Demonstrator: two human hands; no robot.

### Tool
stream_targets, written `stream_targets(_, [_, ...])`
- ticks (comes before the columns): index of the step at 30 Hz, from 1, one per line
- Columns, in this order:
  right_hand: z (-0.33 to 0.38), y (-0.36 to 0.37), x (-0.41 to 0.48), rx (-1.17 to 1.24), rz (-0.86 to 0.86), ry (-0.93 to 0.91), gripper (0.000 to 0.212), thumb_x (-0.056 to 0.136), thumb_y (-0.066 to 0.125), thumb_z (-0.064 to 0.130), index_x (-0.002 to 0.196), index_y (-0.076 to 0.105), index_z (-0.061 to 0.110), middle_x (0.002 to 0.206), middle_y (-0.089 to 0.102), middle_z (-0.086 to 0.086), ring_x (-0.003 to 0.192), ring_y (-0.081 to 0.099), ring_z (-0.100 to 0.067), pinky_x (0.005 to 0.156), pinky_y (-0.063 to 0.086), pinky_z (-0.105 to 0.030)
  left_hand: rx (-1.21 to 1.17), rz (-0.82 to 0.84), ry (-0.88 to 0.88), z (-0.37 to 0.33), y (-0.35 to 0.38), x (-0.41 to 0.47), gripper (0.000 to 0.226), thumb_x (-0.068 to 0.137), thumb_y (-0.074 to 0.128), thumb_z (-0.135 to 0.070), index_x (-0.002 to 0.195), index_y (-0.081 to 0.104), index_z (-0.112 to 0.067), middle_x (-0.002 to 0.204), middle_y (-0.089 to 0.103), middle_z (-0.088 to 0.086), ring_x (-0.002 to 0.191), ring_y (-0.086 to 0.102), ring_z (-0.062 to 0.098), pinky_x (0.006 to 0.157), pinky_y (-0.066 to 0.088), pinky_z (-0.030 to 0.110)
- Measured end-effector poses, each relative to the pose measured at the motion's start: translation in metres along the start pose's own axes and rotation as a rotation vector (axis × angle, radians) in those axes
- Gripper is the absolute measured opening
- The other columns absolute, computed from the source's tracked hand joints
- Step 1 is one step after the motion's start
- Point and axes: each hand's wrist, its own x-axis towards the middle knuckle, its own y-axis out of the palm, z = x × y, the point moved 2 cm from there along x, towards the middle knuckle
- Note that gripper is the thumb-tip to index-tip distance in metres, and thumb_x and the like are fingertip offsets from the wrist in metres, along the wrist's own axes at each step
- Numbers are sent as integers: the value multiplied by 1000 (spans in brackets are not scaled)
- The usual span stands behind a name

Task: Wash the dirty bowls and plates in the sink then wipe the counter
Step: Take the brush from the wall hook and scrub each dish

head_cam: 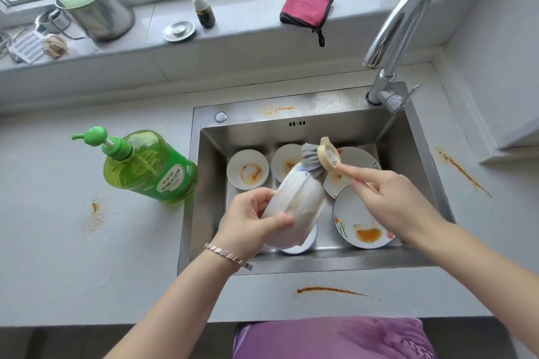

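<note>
My left hand [250,218] grips a white bowl [297,201], tilted on its side above the steel sink [291,259]. My right hand [388,198] holds a dish brush [318,159] by its handle, forefinger stretched along it, grey bristles against the bowl's upper edge. Below in the sink lie two small bowls with orange stains [248,169] [284,160], a stained plate [358,157], a flowered plate with an orange smear [358,224], and a blue-rimmed dish [306,242] half hidden under the held bowl.
A green dish-soap pump bottle [151,165] stands left of the sink. Orange stains mark the counter [94,214] [329,290] [460,170]. The tap [396,38] arches at the back right. On the sill: pink cloth [306,7], small bottle [204,7], sink plug [179,30], steel pot [96,6].
</note>
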Motion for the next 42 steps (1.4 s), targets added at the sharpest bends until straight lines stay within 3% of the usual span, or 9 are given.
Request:
stream_targets(5, [18,14,-37,-1,69,-207,43,91,45,36,98,39,78,74,70,8,71,61,-8,63,49,-30,-61,-56,37,-7,-13,2,38,49,79,-17,83,65,-7,67,71,-3,64,65,5,56,52,18])
stream_targets(9, [0,5,-12,56,-57,-37,44,95,49,26,96,45,70,99,73,-5,100,63,-25,88,49,-44,-63,-22,44,-13,-14,1,29,53,72,-7,82,64,-8,65,71,-4,61,65,5,57,53,19])
stream_targets(13, [15,12,-32,42,32,-179,47,94,50,24,103,43,70,74,71,5,67,61,-11,65,50,-30,-48,-16,60,-16,-17,0,37,49,78,-15,83,65,-9,67,71,-3,63,66,7,56,53,21])
stream_targets(17, [2,11,-15,70,-19,-59,46,95,49,22,101,46,68,94,73,-6,91,65,-24,82,51,-46,-49,-36,21,-16,-15,0,29,56,71,-11,84,65,-11,68,72,-3,63,66,7,59,54,21])
stream_targets(19, [11,13,-15,39,-16,-146,44,94,50,22,110,48,63,78,72,4,71,64,-14,68,52,-40,-57,-45,8,-17,-14,2,28,57,70,-11,85,66,-11,70,72,-2,66,66,9,60,54,22])
stream_targets(23, [19,7,2,-66,-4,-101,39,95,46,23,120,53,52,42,46,14,47,40,-11,58,37,-32,-60,-83,1,-24,-17,4,28,59,69,-12,86,66,-13,70,73,-3,65,67,9,59,56,25])
stream_targets(29, [33,31,-21,-154,-116,-248,45,90,48,21,128,50,45,48,40,7,45,40,-13,46,35,-34,-152,-279,-2,-44,-17,15,20,74,71,4,84,64,-12,62,70,-7,56,64,5,56,54,22])
stream_targets(34, [30,51,-43,-288,-71,-289,51,80,42,22,128,50,38,56,24,10,34,35,-19,38,7,-16,-247,-441,-89,-45,-19,19,10,85,61,-3,87,63,-13,74,68,3,64,63,18,66,56,38])
stream_targets(42, [45,32,-19,-344,-230,-280,47,81,42,20,123,60,32,54,28,7,35,30,-22,41,4,-15,-427,-460,-167,-57,-13,22,12,88,54,1,88,63,-8,74,63,8,52,60,12,40,47,16])
